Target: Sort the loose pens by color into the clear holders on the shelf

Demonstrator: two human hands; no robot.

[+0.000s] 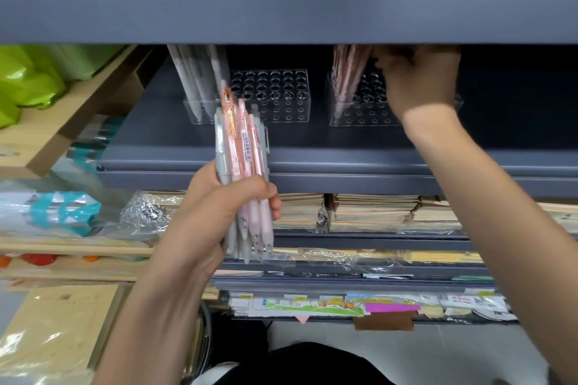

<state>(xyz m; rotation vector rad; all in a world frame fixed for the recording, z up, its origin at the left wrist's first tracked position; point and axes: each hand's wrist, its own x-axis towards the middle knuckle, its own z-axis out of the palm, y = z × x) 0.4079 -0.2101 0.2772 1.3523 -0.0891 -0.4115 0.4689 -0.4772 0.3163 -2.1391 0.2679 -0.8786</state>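
My left hand (pixel 219 206) grips a bundle of loose pens (pixel 244 166), pink and grey, held upright in front of the shelf edge. Two clear holders with rows of holes stand on the dark shelf. The left holder (pixel 281 97) has several grey pens (pixel 197 78) in its left end. The right holder (pixel 362 109) has several pink pens (pixel 347 75) leaning in its left end. My right hand (pixel 419 78) reaches under the upper shelf, fingers curled at the tops of the pink pens; whether it pinches one is hidden.
The upper shelf beam (pixel 287 19) hangs low over the holders. Stacks of wrapped notebooks (pixel 369 212) fill the shelves below. Green bags (pixel 28 78) and wooden shelving sit to the left. Bare shelf surface lies in front of the holders.
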